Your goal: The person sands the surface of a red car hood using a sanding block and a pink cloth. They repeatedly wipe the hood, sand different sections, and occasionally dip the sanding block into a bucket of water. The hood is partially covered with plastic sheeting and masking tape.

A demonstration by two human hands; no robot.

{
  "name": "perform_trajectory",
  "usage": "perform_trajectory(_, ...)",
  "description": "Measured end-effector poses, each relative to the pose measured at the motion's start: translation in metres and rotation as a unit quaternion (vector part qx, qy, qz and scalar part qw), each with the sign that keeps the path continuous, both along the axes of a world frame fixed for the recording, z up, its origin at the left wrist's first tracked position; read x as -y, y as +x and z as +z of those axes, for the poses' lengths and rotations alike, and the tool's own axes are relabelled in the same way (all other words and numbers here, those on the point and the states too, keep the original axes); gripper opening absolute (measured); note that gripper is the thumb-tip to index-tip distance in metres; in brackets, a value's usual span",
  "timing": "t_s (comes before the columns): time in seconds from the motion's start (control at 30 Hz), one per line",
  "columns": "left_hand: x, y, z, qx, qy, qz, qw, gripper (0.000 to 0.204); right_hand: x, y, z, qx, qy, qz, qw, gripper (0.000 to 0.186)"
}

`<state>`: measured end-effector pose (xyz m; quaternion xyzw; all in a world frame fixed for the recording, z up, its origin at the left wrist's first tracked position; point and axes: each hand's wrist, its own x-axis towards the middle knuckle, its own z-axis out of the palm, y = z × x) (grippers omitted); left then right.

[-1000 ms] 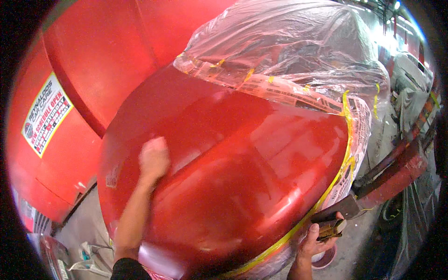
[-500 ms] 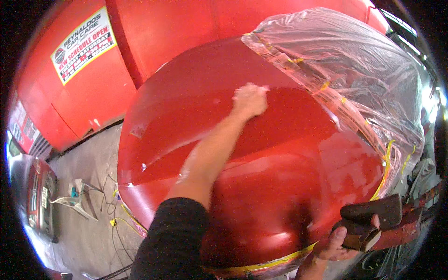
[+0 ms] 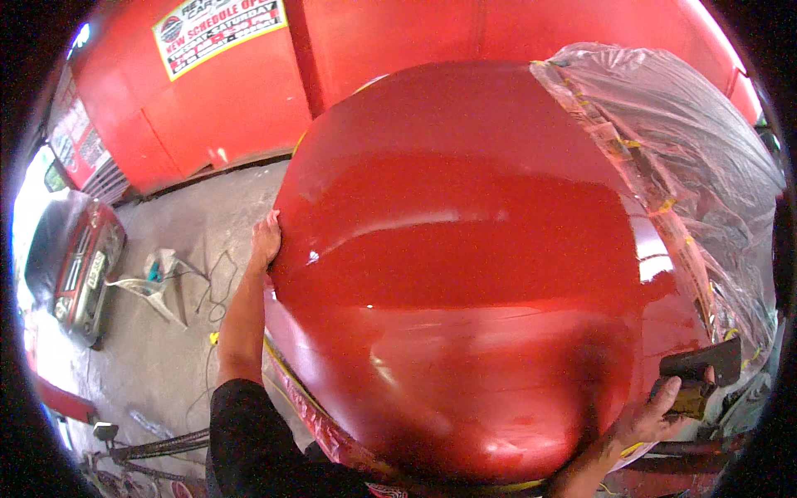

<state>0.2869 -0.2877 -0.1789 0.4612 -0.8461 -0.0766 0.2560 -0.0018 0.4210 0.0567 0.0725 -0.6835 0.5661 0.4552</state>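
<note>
Here's the red hood (image 3: 432, 266), broad and glossy, right in front of the person and filling the middle of the view. The left hand (image 3: 266, 240) is out at its far left edge, arm stretched; the fingers look bent against the rim, but whether they grip it or just rest there, I can't tell. Over on the right, the right hand (image 3: 654, 417) has its fingers closed around a dark block (image 3: 721, 363), a brownish piece (image 3: 690, 404) bunched just below it, both carried off to the side, probably so they don't rub the shiny surface. And along the right, clear plastic (image 3: 689, 124) drapes beyond the hood, with yellow tape (image 3: 667, 205) at its border, presumably pinning the cover in place.
</note>
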Motion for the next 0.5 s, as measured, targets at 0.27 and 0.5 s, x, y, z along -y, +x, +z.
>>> perform_trajectory(0.27, -0.133, -0.093, 0.080, -0.026, -0.168, -0.109, 0.979, 0.044, 0.004, 0.004, -0.032, -0.052, -0.035, 0.157, 0.986, 0.067)
perform_trajectory(0.5, -0.466, -0.388, 0.199, -0.060, -0.243, -0.455, 0.854, 0.014, -0.004, -0.016, -0.028, -0.091, 0.060, 0.111, 0.988, 0.082)
